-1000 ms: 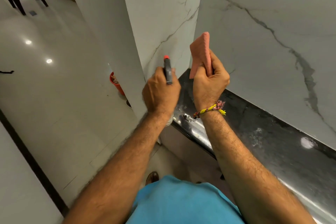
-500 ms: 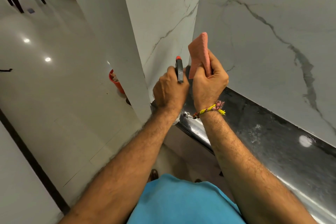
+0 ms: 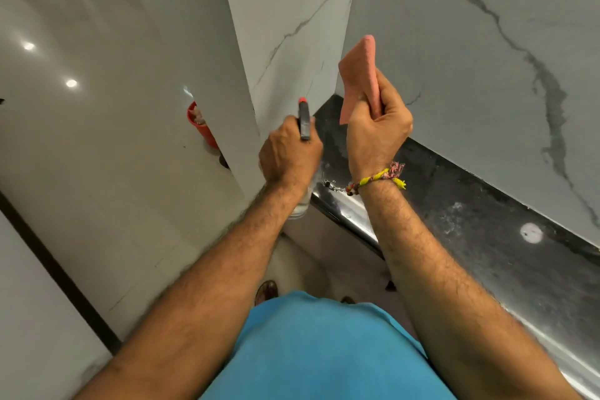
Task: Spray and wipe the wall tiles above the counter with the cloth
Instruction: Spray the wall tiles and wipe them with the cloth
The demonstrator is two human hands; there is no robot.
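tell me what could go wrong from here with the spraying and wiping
1. The spray bottle in the left hand points its red nozzle close to the corner tile, so mist may bounce back onto the hands.
2. The cloth is bunched in the right hand, so it may wipe only a narrow strip.
3. Runoff could drip onto the dark counter.

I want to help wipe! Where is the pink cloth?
In the head view, the pink cloth sticks up from the right hand, held near the marble wall tiles above the dark counter, right of the spray bottle.
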